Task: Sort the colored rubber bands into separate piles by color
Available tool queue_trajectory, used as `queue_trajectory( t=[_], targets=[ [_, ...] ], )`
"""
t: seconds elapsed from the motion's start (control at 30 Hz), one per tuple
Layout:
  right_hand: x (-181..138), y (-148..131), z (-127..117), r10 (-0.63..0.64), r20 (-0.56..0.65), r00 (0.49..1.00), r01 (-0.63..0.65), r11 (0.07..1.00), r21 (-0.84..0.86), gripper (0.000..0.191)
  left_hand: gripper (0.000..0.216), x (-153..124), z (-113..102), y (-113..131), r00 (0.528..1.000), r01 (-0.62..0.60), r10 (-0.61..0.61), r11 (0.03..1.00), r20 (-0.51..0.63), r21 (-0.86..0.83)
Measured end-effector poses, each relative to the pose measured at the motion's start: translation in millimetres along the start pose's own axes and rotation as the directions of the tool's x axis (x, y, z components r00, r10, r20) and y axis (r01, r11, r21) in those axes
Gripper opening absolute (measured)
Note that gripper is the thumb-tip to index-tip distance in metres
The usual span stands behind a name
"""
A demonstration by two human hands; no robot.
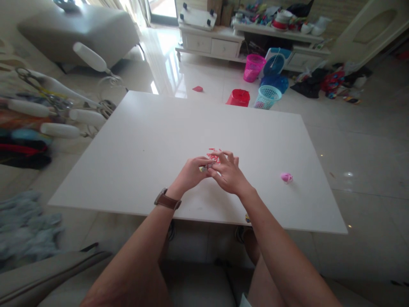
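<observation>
You hold both hands together over the near half of the white table (166,123), and the small thing (203,169) sits between your fingertips where they meet. Your left hand (192,172), below a brown-strapped watch (168,200), pinches it with thumb and fingers. Your right hand (227,172) brings thumb and forefinger to the same spot, its other fingers raised and spread; whether these two grip the thing or only touch it, you cannot tell from this view. A two-handed hold probably suits something so small: one hand can steady it while the other works at it. The raised fingers likely stay out of the way of that close fingertip work. The red pieces (214,157) show just beyond and partly behind your right fingers, within easy reach; whether they join the small thing or lie on the table is unclear. The purple thing (286,178) rests well apart to the right, perhaps to leave your hands room.

As for looks, the small thing shows a pale, yellowish-green end and a greyish part; your fingers hide most of its shape. The red pieces look thin and tangled.
</observation>
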State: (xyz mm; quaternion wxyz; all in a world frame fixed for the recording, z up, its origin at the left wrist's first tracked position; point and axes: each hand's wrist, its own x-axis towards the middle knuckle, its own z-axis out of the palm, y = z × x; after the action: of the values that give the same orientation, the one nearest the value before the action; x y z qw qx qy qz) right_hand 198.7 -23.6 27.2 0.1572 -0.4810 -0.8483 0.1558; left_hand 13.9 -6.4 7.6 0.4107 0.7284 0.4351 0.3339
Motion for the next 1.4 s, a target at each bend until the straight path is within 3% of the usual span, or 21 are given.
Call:
queue_trajectory(
  t=[0.07,0.13,0.23,0.3,0.33,0.4,0.47,0.5,0.57,0.63,0.77,0.9,0.97,1.2,1.33,1.4],
  targets=[
    [0.5,-0.8,0.9,0.014,-0.028,1.000,-0.013,0.999,0.033,0.036,0.022,-0.4,0.2,-0.3,1.000,0.019,-0.019,0.999,0.007,0.034],
    [1.8,-0.7,0.3,0.046,-0.131,0.990,-0.034,0.995,0.089,0.037,0.021,-0.3,0.1,-1.8,0.998,0.059,-0.059,0.998,-0.006,0.019],
    [5.2,5.2,-0.2,0.143,-0.335,0.931,-0.097,0.984,0.151,0.033,0.028,0.9,-1.4,-6.1,0.984,0.155,-0.161,0.986,-0.083,-0.068],
    [6.7,14.9,3.1,0.252,-0.339,0.907,-0.208,0.965,0.161,0.021,0.032,2.1,-4.3,-9.4,0.960,0.221,-0.235,0.970,-0.154,-0.099],
    [6.5,21.1,6.6,0.313,-0.259,0.914,-0.282,0.948,0.148,0.013,0.033,2.7,-6.4,-10.8,0.946,0.249,-0.263,0.964,-0.190,-0.095],
    [3.9,34.0,17.2,0.411,0.063,0.910,-0.414,0.909,0.056,0.012,0.032,3.1,-11.1,-12.9,0.921,0.287,-0.295,0.955,-0.255,-0.071],
    [-0.6,44.1,30.8,0.447,0.366,0.816,-0.445,0.891,-0.095,0.024,0.031,2.2,-15.8,-13.6,0.904,0.304,-0.307,0.951,-0.299,-0.057],
    [-2.9,47.4,37.7,0.450,0.432,0.781,-0.428,0.891,-0.153,0.024,0.031,1.2,-17.9,-13.5,0.899,0.307,-0.310,0.950,-0.310,-0.059],
    [-6.1,49.8,49.5,0.446,0.459,0.768,-0.399,0.894,-0.201,0.015,0.031,-1.8,-21.6,-12.7,0.896,0.306,-0.312,0.950,-0.318,-0.070],
    [-6.8,47.7,56.8,0.440,0.445,0.780,-0.389,0.898,-0.204,0.011,0.032,-5.1,-25.0,-11.9,0.896,0.301,-0.311,0.950,-0.317,-0.079],
    [-0.4,36.3,61.1,0.397,0.437,0.807,-0.345,0.918,-0.197,0.020,0.031,-8.8,-32.8,-12.3,0.896,0.286,-0.299,0.954,-0.327,-0.090],
    [14.0,25.8,67.3,0.286,0.286,0.914,-0.247,0.955,-0.166,0.021,0.033,-8.9,-40.9,-13.5,0.894,0.266,-0.290,0.957,-0.343,-0.116],
    [21.7,24.3,73.8,0.248,0.213,0.945,-0.221,0.965,-0.145,0.018,0.033,-9.8,-44.7,-13.8,0.891,0.269,-0.297,0.955,-0.342,-0.128],
    [39.5,35.5,85.8,0.321,0.284,0.903,-0.306,0.947,-0.099,0.014,0.033,-20.4,-59.8,-17.2,0.888,0.278,-0.310,0.950,-0.340,-0.141],
    [47.2,48.9,81.8,0.345,0.047,0.937,-0.342,0.937,-0.075,0.020,0.031,-26.0,-63.8,-20.0,0.888,0.283,-0.313,0.950,-0.337,-0.134],
    [50.1,55.0,83.6,0.359,-0.072,0.931,-0.364,0.929,-0.069,0.021,0.031,-26.9,-63.3,-20.5,0.890,0.280,-0.312,0.950,-0.333,-0.140]
  ],
)
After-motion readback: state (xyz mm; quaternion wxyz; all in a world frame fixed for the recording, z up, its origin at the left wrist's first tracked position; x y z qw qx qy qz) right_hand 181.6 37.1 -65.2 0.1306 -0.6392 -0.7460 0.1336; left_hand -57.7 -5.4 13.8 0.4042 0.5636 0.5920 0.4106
